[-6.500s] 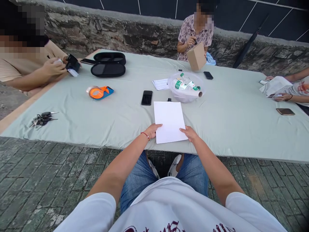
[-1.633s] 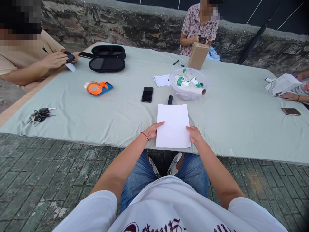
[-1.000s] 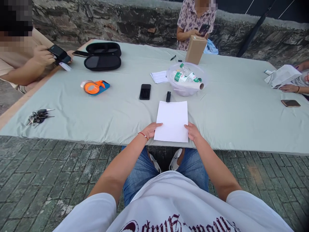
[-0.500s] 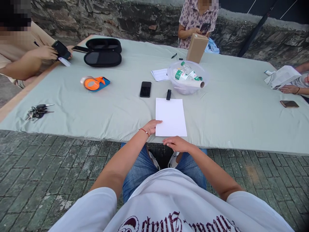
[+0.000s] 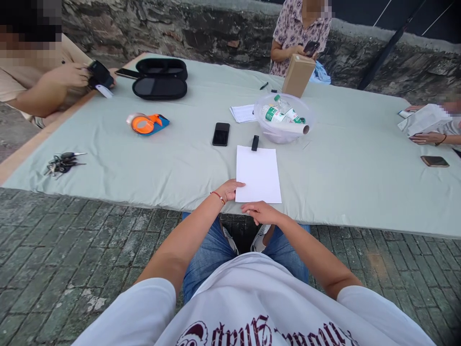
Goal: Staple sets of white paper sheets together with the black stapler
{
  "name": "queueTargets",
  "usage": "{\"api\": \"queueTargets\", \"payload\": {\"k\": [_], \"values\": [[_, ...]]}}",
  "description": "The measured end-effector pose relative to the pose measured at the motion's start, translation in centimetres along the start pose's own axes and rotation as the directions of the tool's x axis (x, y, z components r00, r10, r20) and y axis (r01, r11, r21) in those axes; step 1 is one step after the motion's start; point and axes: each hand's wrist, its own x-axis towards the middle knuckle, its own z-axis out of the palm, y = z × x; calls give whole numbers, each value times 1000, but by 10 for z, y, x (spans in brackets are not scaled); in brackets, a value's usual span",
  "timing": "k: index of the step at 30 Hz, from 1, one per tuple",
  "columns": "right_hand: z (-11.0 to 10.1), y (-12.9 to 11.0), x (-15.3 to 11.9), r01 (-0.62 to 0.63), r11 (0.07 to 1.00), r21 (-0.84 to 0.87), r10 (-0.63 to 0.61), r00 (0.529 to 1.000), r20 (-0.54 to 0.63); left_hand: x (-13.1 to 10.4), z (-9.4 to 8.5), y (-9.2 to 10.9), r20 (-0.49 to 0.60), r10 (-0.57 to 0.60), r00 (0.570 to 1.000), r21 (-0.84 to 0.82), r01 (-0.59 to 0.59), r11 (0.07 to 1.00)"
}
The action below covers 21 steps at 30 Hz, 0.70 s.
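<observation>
dark red gothic lettering (image 5: pixel 234 335) is running across the chest of the wearer's white shirt (image 5: pixel 259 288), appearing upside down, and its words are not reading clearly. the clear bottles (image 5: pixel 275 114) in the translucent bowl (image 5: pixel 283 138) are carrying green and white labels whose print is too small to make out. the white paper (image 5: pixel 258 175) is lying near the table's front edge, its face showing no writing, while a separate printed sheet (image 5: pixel 243 113) is resting beside the bowl, its lines too fine to read. the left hand (image 5: pixel 229 189) is gripping the white paper by its left side, thumb on top. the right hand (image 5: pixel 260 212) is hovering by the paper's lower edge, fingers loosely spread and holding nothing visible. a small black object (image 5: pixel 255 142) is lying at the paper's top edge, and a black phone (image 5: pixel 221 134) is resting to its left. the table (image 5: pixel 342 158) is wearing a wrinkled pale green cloth, with an orange and blue tape dispenser (image 5: pixel 147 124), a bunch of keys (image 5: pixel 62 164) and an open black case (image 5: pixel 160 79) sitting toward the left. a person in a floral shirt (image 5: pixel 288 33) is standing or sitting behind a cardboard box (image 5: pixel 298 75). a rough stone wall (image 5: pixel 126 29) is running behind the table, and grey-green paving (image 5: pixel 72 240) is showing below.
</observation>
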Motion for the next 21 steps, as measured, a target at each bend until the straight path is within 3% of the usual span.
{"api": "queueTargets", "payload": {"k": [2, 6, 10, 13, 14, 15, 17, 18, 19, 20, 21], "values": [[0, -1, 1, -23, 999, 27, 25, 998, -49, 1, -1, -1, 1, 10, 1000, -3, -10, 1000], [4, -2, 4, -35, 996, 86, 28, 996, 85, 4, -1, -2, 7, 10, 1000, -10, -10, 1000], [0, -4, 3, -88, 978, 187, 91, 996, -9, 4, 1, -3, -11, 24, 1000, -10, -24, 1000], [-15, 0, -7, -50, 949, 310, 85, 991, -102, -5, 2, -4, -20, 8, 1000, -32, -9, 999], [-23, 3, -12, -23, 939, 342, 103, 970, -218, -10, 2, -4, -8, -6, 1000, -46, 6, 999], [-31, 8, -19, -3, 934, 358, 143, 919, -367, -17, 1, -5, 10, -22, 1000, -60, 22, 998], [-47, 20, -34, -18, 933, 359, 263, 717, -646, -32, -1, -10, 41, -43, 998, -91, 46, 995], [-54, 27, -42, -57, 930, 364, 316, 628, -711, -41, -3, -13, 52, -48, 997, -104, 54, 993], [-60, 32, -50, -94, 914, 394, 373, 576, -728, -49, -5, -18, 55, -57, 997, -116, 63, 991], [-63, 37, -57, -126, 887, 444, 432, 565, -703, -58, -6, -24, 67, -67, 996, -125, 75, 989], [-64, 41, -64, -149, 852, 502, 484, 589, -647, -66, -7, -31, 75, -82, 994, -130, 91, 987]]}}
